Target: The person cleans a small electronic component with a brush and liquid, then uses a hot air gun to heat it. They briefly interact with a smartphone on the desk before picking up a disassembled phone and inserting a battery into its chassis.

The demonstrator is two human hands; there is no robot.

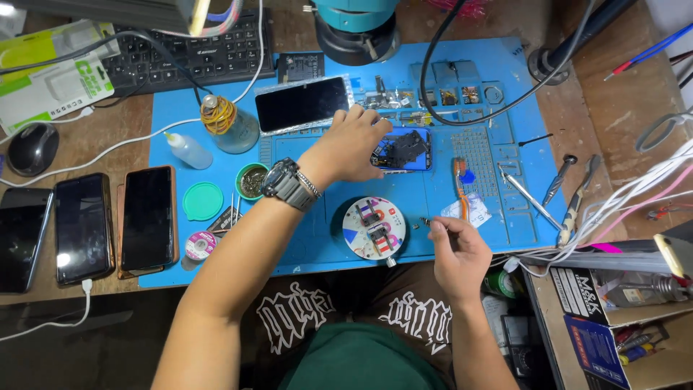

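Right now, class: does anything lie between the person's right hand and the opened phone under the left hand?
Nothing visible blocks it. Between the right hand and the opened phone lies bare blue mat. The round white holder sits to one side, the orange-handled brush to the other. The left hand rests on the phone.

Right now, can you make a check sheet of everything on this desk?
Surface: blue rubber work mat on a brown wooden desk.
Job's things: opened phone with bare circuit parts; thin metal tool.
Clutter: three dark phones lying left of the mat, black phone screen panel, round white magnetic holder, clear squeeze bottle, orange toothbrush, screwdrivers.
Grippers: left hand steadies the opened phone; right hand pinches the thin metal tool.
Cables: white charging cable; black cable looped over the mat.
Surroundings: black keyboard, black mouse, teal microscope body.
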